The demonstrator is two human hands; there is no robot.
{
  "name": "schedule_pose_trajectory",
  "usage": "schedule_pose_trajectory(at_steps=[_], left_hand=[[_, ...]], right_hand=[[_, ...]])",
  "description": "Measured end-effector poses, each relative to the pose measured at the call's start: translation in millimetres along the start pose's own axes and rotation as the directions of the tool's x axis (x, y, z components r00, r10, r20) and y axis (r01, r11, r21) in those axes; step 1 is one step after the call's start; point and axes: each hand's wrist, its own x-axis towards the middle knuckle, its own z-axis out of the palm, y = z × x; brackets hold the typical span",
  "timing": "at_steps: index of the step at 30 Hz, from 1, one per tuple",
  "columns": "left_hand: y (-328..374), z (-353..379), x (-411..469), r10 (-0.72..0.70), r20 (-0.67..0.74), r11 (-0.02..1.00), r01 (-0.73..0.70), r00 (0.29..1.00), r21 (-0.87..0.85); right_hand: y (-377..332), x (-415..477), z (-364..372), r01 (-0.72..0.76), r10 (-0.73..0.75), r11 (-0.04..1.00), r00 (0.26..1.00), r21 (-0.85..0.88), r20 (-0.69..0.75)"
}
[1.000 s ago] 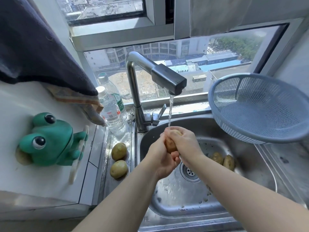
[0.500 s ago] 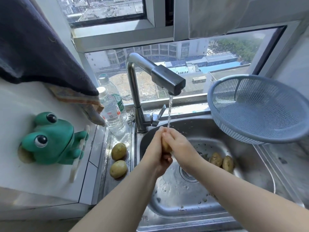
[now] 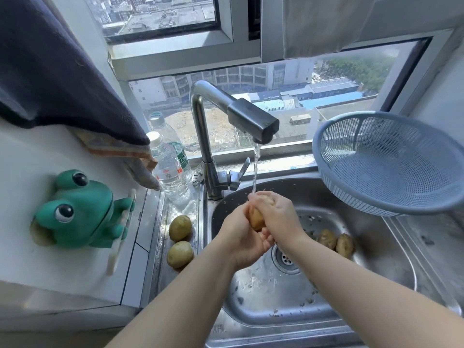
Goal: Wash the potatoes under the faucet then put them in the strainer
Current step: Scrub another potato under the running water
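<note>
Steel sink (image 3: pixel 391 259), wet and flecked with bits of dirt, fills the lower middle of the view, with the drain (image 3: pixel 286 258) near its centre. The faucet (image 3: pixel 226 114) arches over the basin and a thin stream of water (image 3: pixel 255 169) falls from its dark spout onto the hands. The left hand (image 3: pixel 242 241) cups a potato (image 3: pixel 256 218) from below and the right hand (image 3: pixel 277 216) closes over it from above, so both hands are wrapped around it directly under the stream, above the basin. Only a strip of its brown skin shows between the palms.

Two more potatoes (image 3: pixel 336 242) lie touching each other on the sink floor, right of the drain and behind the right forearm. Another two potatoes (image 3: pixel 180 241) sit on the steel surface (image 3: pixel 163 267) left of the basin, one just behind the other. The blue strainer (image 3: pixel 386 162) rests tilted at the right rear corner of the sink, its open side facing the camera; nothing is visible inside it.

Two clear water bottles (image 3: pixel 169 169) stand by the window, left of the faucet base. A green frog toy (image 3: pixel 80 209) sits on the white ledge at far left, below a hanging dark cloth (image 3: pixel 55 66).
</note>
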Motion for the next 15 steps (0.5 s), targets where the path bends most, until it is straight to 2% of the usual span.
schedule_pose_trajectory(at_steps=[4,7,12,15], left_hand=[[-11,-2,1,0.129,0.009,0.986,-0.129,0.992,0.103],[-9,-8,3,0.160,-0.005,0.979,-0.158,0.987,0.129],[-5,-15,-1,0.193,0.119,0.913,-0.223,0.974,0.341],[-2,-15,0,0.267,0.094,0.842,-0.279,0.959,0.462]], right_hand=[[-1,4,5,-0.198,0.210,0.959,0.977,0.205,-0.037],[-4,3,3,-0.325,0.324,0.866,0.944,0.379,0.068],[-7,7,-6,-0.404,0.350,0.787,0.915,0.466,0.201],[-5,10,-9,-0.361,0.311,0.826,0.933,0.434,0.183]])
